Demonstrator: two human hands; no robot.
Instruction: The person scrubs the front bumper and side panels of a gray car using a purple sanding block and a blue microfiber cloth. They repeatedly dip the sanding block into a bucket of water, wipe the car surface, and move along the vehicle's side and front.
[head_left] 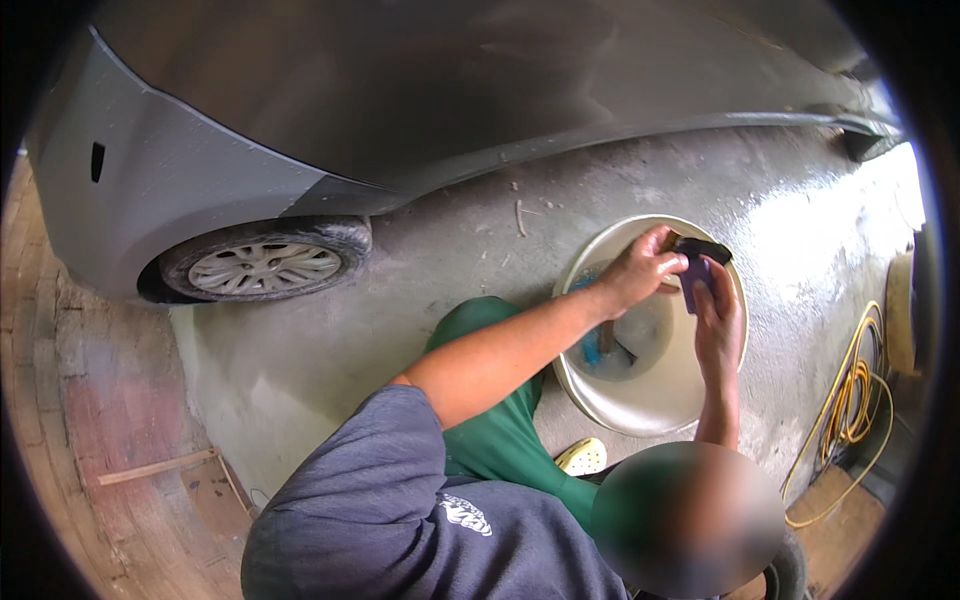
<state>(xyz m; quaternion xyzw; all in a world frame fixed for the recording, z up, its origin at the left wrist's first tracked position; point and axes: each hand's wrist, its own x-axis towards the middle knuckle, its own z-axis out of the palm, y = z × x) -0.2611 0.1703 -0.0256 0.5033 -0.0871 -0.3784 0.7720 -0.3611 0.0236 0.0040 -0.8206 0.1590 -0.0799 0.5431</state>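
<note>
Over the far side of a white bucket point(590, 398), both my hands are closed and close together. My left hand point(640, 272) grips a long black thing point(705, 249) that looks like a brush head; its exact kind is hard to make out. Held upright in the fingers of my right hand point(718, 318) is a flat dark purple piece point(694, 284), right below the black thing and seeming to touch it. Cloudy water point(645, 335) stands in the bucket, with a blue thing point(590, 345) and a brown stick-like piece point(606, 336) partly in it.
A grey car point(400, 90) with its wheel point(265, 268) spans the far side. On the wet concrete floor point(480, 240) lies a small twig point(520, 218). A yellow hose point(852, 400) is coiled at right. My yellow clog point(582, 457) is near the bucket.
</note>
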